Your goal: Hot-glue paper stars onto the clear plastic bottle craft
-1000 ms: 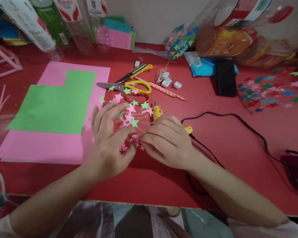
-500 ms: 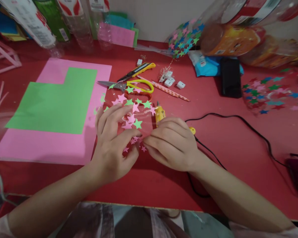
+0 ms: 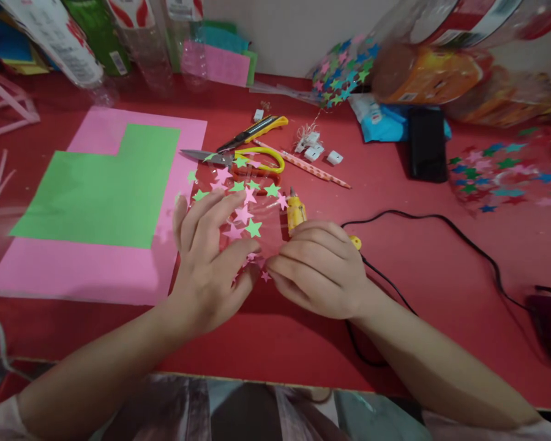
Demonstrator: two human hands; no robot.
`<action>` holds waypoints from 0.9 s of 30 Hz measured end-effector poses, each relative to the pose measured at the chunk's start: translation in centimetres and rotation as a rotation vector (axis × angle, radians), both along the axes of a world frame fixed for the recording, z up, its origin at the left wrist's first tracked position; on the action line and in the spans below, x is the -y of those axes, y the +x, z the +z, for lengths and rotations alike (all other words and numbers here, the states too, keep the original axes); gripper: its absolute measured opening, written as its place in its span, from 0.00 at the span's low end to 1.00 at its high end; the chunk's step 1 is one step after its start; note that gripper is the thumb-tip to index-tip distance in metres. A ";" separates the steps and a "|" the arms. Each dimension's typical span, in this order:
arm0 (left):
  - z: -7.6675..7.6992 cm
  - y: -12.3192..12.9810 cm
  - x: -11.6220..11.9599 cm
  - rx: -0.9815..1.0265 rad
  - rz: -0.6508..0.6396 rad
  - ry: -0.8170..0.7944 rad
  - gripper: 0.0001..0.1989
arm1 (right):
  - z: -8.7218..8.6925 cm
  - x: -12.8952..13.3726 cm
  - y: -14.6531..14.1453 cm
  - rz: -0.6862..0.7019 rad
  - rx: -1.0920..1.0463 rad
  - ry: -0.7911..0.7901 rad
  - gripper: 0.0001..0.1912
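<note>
A see-through plastic piece dotted with pink and green paper stars [image 3: 243,214] is in front of me, its outline hard to make out. My left hand [image 3: 211,263] curves round its left side, fingers over the top and thumb at the near edge. My right hand [image 3: 319,269] is closed in a pinch at the near right edge, close to the left thumb; what lies between its fingertips is hidden. Just beyond the right hand is a yellow glue gun [image 3: 296,211], partly covered. Yellow-handled scissors [image 3: 257,159] lie behind the stars.
Green paper [image 3: 101,190] lies over pink sheets [image 3: 87,275] on the left. Behind are a cutter [image 3: 252,131], patterned straws [image 3: 312,165] and small white blocks [image 3: 313,150]. A black phone [image 3: 426,144], a cable [image 3: 441,217] and another star-covered clear piece [image 3: 509,174] are at right.
The starred plastic has turned slightly in my left hand, the stars shifting a little. The right hand stays pinched, a touch lower.
</note>
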State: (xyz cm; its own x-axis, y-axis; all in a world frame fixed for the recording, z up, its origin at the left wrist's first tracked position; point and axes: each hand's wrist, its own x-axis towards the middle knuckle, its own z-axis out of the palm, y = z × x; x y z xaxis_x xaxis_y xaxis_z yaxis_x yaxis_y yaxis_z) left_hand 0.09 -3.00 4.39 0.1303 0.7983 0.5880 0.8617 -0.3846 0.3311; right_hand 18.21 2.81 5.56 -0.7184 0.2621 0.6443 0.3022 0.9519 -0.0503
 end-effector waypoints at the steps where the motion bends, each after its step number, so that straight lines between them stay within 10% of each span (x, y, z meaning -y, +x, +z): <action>1: 0.1 0.0 0.0 0.000 -0.005 -0.016 0.05 | 0.0 0.0 0.0 -0.002 -0.007 -0.012 0.04; 17: 0.6 -0.2 0.0 0.075 -0.055 -0.100 0.04 | 0.5 0.4 -0.9 -0.087 -0.057 -0.423 0.04; 27: 0.5 -0.5 -0.3 0.156 -0.107 -0.099 0.04 | 0.4 0.4 -0.9 -0.102 -0.034 -0.257 0.04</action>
State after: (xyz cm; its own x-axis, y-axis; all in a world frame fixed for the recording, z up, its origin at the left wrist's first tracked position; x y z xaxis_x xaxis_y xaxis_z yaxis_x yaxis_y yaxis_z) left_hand -0.38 -2.69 4.92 0.1308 0.8396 0.5272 0.7528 -0.4301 0.4982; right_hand 17.30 2.39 5.99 -0.6593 0.4900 0.5704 0.3898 0.8714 -0.2980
